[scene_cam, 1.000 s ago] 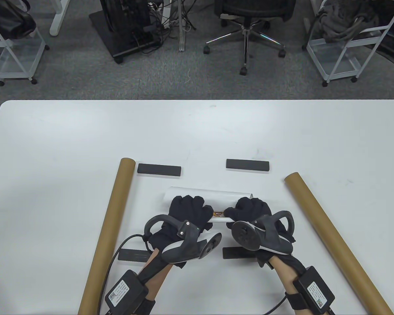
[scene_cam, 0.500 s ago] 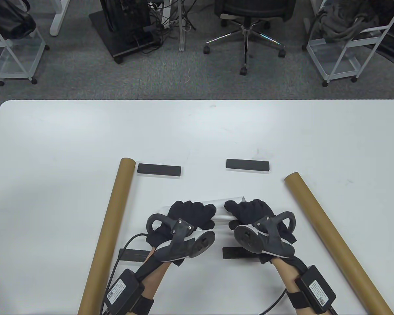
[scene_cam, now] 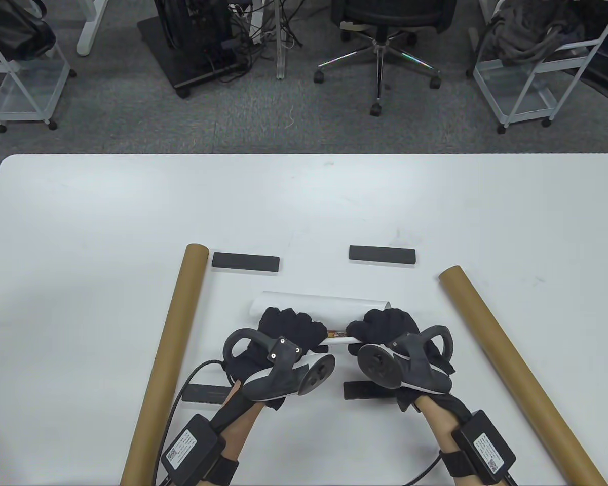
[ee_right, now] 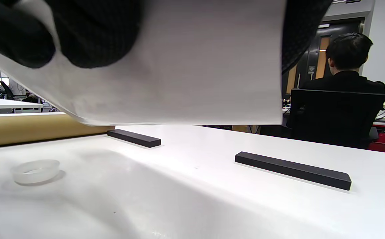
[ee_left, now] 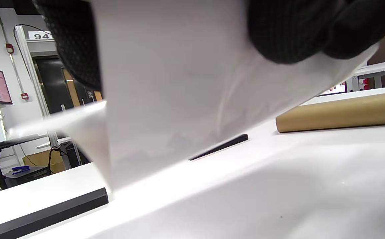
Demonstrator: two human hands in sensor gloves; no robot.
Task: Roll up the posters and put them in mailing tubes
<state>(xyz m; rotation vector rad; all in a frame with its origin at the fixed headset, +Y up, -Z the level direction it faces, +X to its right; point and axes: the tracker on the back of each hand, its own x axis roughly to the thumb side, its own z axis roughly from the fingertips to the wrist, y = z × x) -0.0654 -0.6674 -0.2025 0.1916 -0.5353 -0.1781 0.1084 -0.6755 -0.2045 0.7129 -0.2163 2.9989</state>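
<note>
A white rolled poster [scene_cam: 319, 305] lies crosswise at the table's near middle, with a bit of its print showing between my hands. My left hand [scene_cam: 289, 328] grips its left part and my right hand [scene_cam: 383, 325] grips its right part, fingers curled over the roll. In the left wrist view the poster [ee_left: 179, 83] sits under my fingers [ee_left: 288, 36], just above the table. In the right wrist view the poster [ee_right: 185, 66] also hangs clear of the tabletop. Two brown mailing tubes lie either side, one on the left [scene_cam: 167, 354] and one on the right [scene_cam: 517, 364].
Four black bar weights lie around the poster: far left [scene_cam: 245, 262], far right [scene_cam: 382, 254], near left [scene_cam: 205, 393], near right [scene_cam: 365, 390]. A clear plastic cap [ee_right: 34, 171] sits on the white table [scene_cam: 304, 202]. Chairs and carts stand beyond the far edge.
Half a second ago both hands had drawn the roll nearer, mostly covering it. Now they have pushed it back away, and more of the white roll shows beyond the fingers.
</note>
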